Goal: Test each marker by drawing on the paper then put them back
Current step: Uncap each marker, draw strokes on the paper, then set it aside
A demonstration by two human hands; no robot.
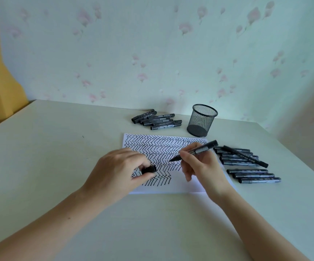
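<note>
Right now a marker is mid-test: the right hand pinches it in curled fingers, tip at the paper on the tabletop. The left hand pinches its cap over the sheet. Next likely comes recapping, needing cap and tip aligned, then setting it among the capped markers.

Black markers, black mesh cup, white paper with black chevrons.
</note>
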